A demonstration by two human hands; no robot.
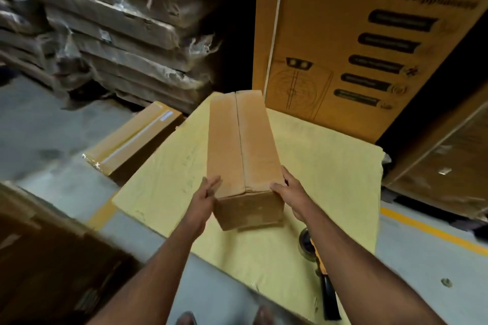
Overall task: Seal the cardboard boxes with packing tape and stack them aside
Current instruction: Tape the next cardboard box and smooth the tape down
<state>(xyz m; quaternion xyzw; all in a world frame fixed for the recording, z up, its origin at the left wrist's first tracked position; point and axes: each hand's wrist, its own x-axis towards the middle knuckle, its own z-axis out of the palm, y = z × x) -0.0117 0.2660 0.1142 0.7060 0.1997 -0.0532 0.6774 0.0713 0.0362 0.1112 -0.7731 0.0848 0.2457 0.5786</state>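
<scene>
A long brown cardboard box (243, 145) lies lengthwise on a yellow sheet (330, 166) on the floor, its top flaps closed with the centre seam bare of tape. My left hand (204, 199) presses flat against the box's near left corner with straight fingers. My right hand (291, 192) holds the near right corner, thumb on the top edge and fingers along the side. A tape dispenser (309, 245) with a clear roll lies on the sheet under my right forearm, partly hidden.
A taped flat box (132, 140) lies on the floor to the left. A tall orange printed carton (356, 34) stands behind. Wrapped stacks (105, 21) fill the back left, and more cartons (449, 166) sit at right. A yellow floor line (433, 232) runs at right.
</scene>
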